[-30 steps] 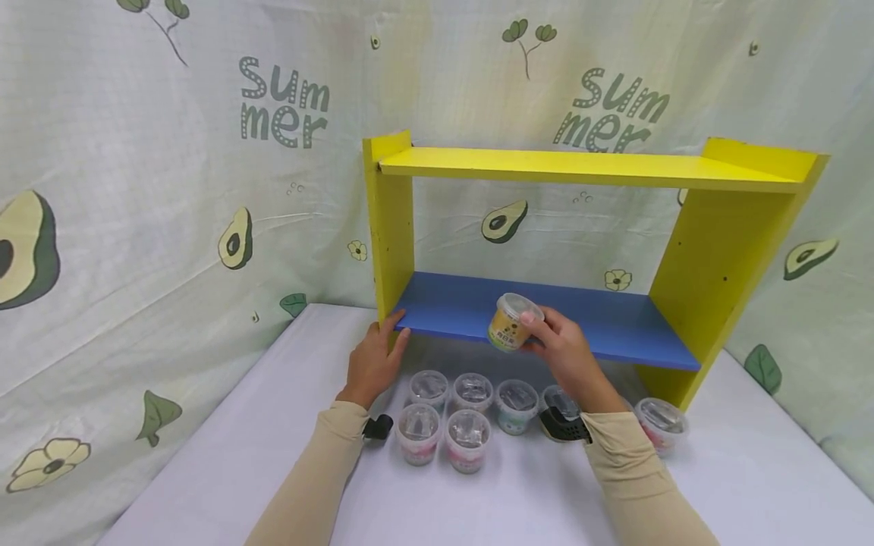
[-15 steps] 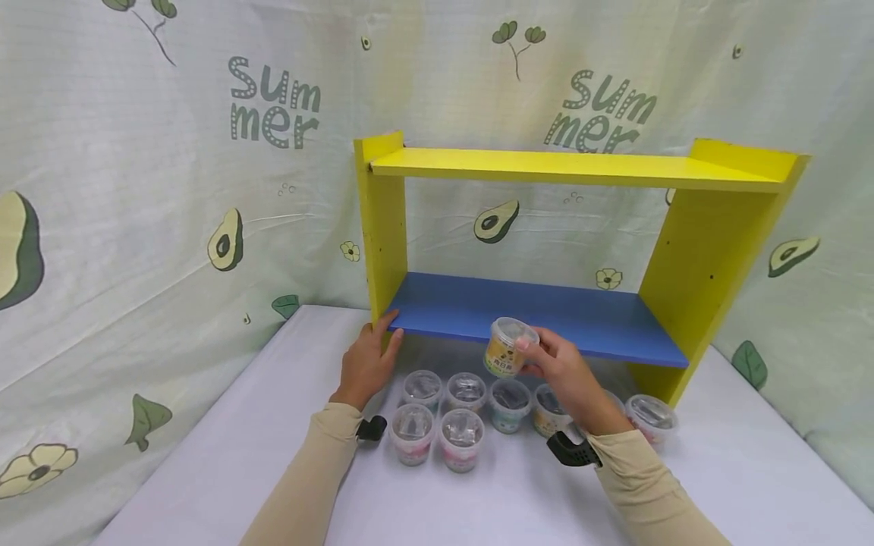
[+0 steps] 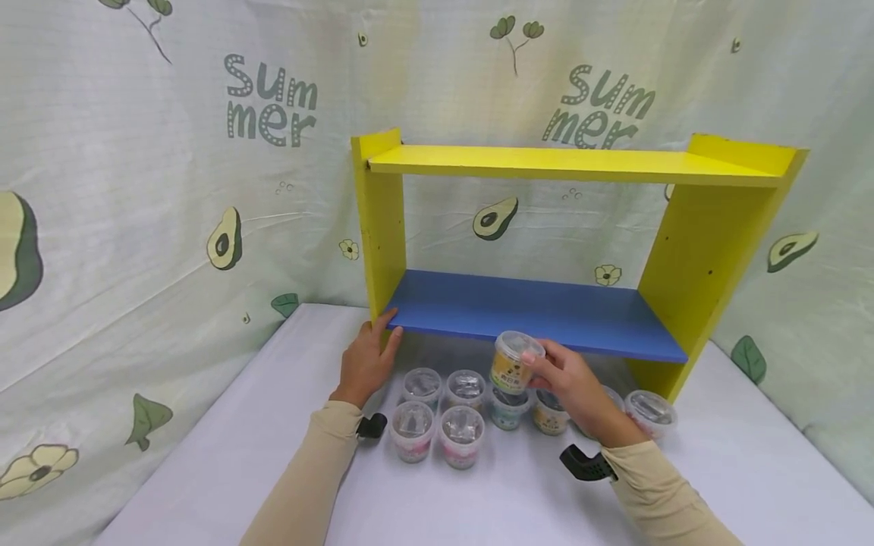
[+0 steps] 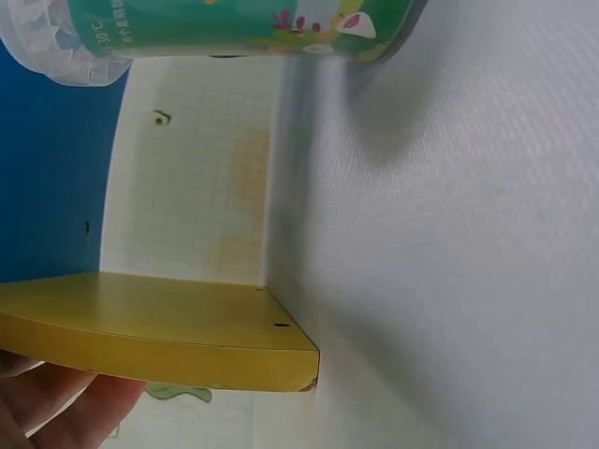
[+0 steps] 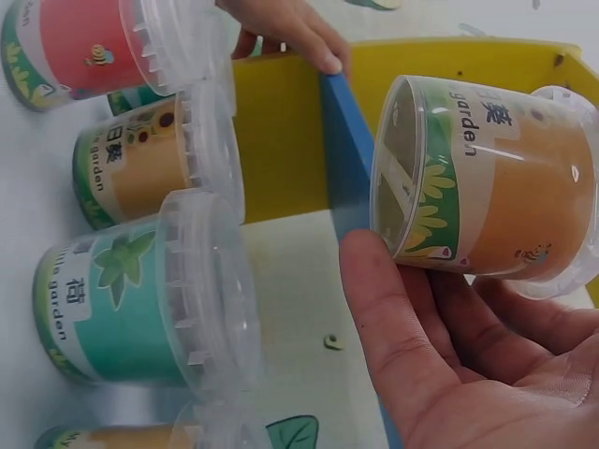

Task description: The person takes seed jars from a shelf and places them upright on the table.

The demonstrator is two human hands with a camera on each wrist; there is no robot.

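My right hand [image 3: 570, 379] pinches a clear lidded plastic tub with an orange label [image 3: 514, 365] between thumb and fingers. The tub is raised above the table, just in front of the blue shelf board [image 3: 505, 303], and overlaps a teal-labelled tub [image 3: 508, 413] in the head view. Close up in the right wrist view, the held orange tub [image 5: 505, 178] shows a "garden" label. My left hand [image 3: 366, 364] grips the front left corner of the small yellow shelf unit [image 3: 382, 243], its fingers [image 4: 94, 402] behind the yellow side panel [image 4: 159, 337] in the left wrist view.
Several similar lidded tubs stand on the white table beneath and before the shelf, including two pink-labelled tubs [image 3: 461, 440] at the front left and one tub [image 3: 650, 413] by the right panel. A yellow top board [image 3: 573, 163] spans the unit. Printed cloth [image 3: 287, 197] hangs behind.
My right hand has lowered the orange-labelled tub from in front of the blue board to just below its front edge. My left hand keeps its hold. The head view has shifted slightly.
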